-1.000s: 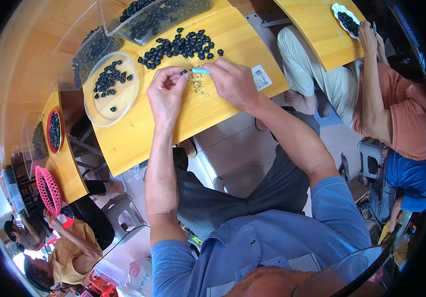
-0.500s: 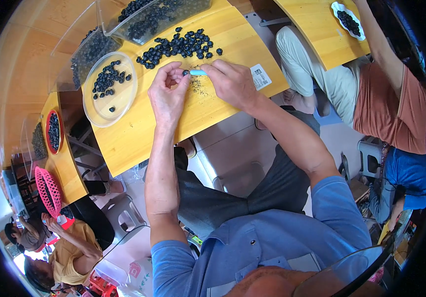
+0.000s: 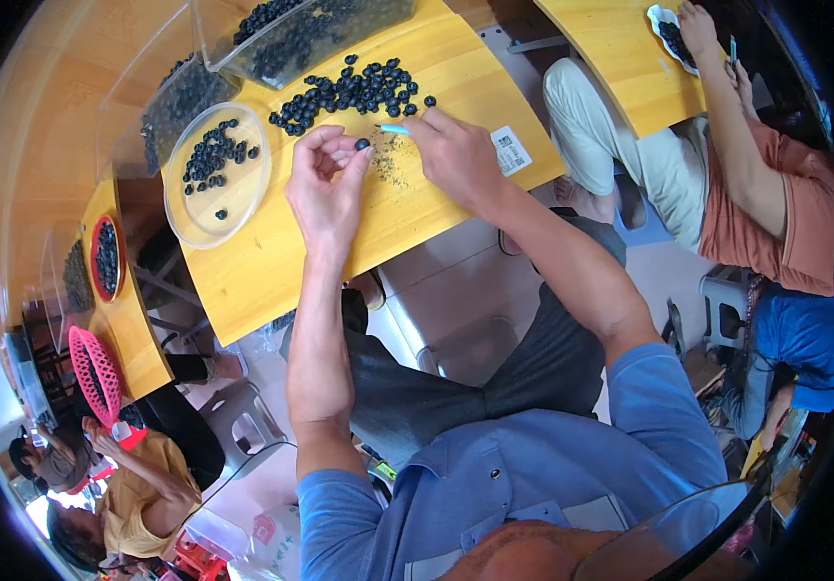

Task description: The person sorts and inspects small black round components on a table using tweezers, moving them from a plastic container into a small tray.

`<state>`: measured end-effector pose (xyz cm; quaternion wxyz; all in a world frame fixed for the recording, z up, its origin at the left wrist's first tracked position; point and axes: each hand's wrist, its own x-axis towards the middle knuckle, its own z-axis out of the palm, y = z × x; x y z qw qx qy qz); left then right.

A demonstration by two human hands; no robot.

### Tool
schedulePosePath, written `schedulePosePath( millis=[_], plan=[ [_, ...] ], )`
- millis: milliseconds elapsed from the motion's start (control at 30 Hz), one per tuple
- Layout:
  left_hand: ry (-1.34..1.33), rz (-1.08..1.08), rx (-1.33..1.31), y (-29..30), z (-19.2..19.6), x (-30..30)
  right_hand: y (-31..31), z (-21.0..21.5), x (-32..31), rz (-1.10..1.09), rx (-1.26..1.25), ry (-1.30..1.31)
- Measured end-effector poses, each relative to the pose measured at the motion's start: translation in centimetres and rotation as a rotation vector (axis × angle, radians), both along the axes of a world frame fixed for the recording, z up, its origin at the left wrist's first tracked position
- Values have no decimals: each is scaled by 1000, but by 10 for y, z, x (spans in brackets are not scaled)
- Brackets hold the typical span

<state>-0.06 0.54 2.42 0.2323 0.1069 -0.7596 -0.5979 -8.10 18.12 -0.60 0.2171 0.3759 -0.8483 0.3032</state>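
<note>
Centrally, the left hand [image 3: 325, 184] is pinching one dark seed [image 3: 363, 144]; the right hand [image 3: 455, 155] is gripping a blue tool [image 3: 394, 129]; most of the pile [image 3: 354, 92] is remaining unsorted beside the dish [image 3: 242, 198].

A yellow wooden table [image 3: 272, 276] is covered with a heap of dark berries [image 3: 349, 92], a clear round dish [image 3: 218, 174], two clear tubs [image 3: 301, 34] and a white label [image 3: 512, 150].

A small white rectangular paper label with dark print [image 3: 511, 150] lies flat on the yellow wooden table [image 3: 417, 208], near its front edge. A white plastic bag with a red mark [image 3: 260, 538] sits on the floor below.
</note>
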Motion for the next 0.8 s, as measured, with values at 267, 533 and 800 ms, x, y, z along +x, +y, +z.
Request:
schedulePosePath(
  millis=[267, 533, 800],
  plan=[
    [-4, 53, -220, -2, -1, 9, 0, 3, 1, -4, -7, 17],
    [13, 67, -246, -2, -1, 7, 0, 5, 2, 77, -115, 91],
    [31, 59, -262, 2, 0, 4, 3, 11, 5, 141, -122, 152]
  ],
)
